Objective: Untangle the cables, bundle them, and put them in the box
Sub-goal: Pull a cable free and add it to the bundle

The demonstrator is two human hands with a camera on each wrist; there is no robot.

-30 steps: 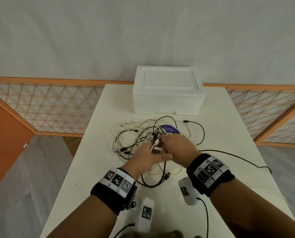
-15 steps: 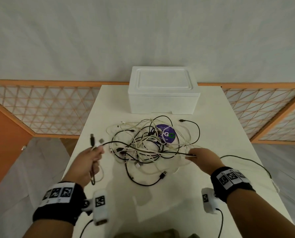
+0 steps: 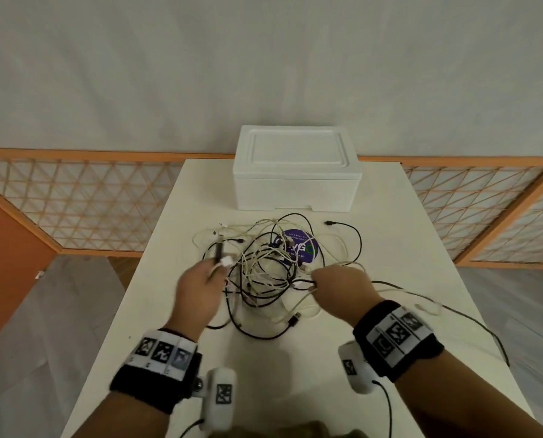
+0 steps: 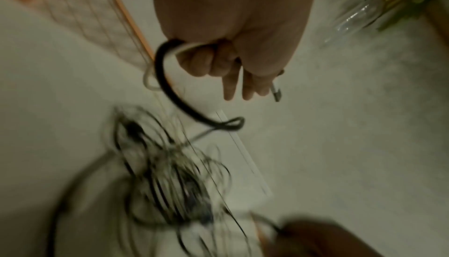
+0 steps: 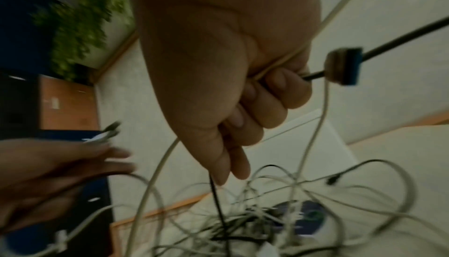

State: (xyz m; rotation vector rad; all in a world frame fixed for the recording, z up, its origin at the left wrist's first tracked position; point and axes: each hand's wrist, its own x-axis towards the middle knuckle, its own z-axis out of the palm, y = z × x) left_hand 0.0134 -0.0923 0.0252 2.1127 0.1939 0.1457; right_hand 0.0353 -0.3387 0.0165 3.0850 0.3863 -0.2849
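A tangle of black and white cables point(image 3: 270, 267) lies on the white table point(image 3: 390, 241), in front of a closed white foam box point(image 3: 297, 181). My left hand point(image 3: 200, 286) holds a black and a white cable end point(image 3: 221, 256) at the tangle's left edge; the left wrist view shows the fingers point(image 4: 206, 63) curled round both cables point(image 4: 162, 72). My right hand point(image 3: 339, 289) grips a white and a black cable at the tangle's right side, its fingers point(image 5: 262, 107) curled on them. A USB plug point(image 5: 345, 67) hangs beside that fist.
A round purple sticker point(image 3: 298, 248) lies under the tangle. A black cable point(image 3: 453, 311) trails off toward the table's right edge. Orange lattice railings point(image 3: 84, 200) flank the table on both sides, with a pale wall behind.
My left hand, pulled out to the left half a second ago, has come back in toward the tangle with its cable ends. The taut black cable between my hands has slackened.
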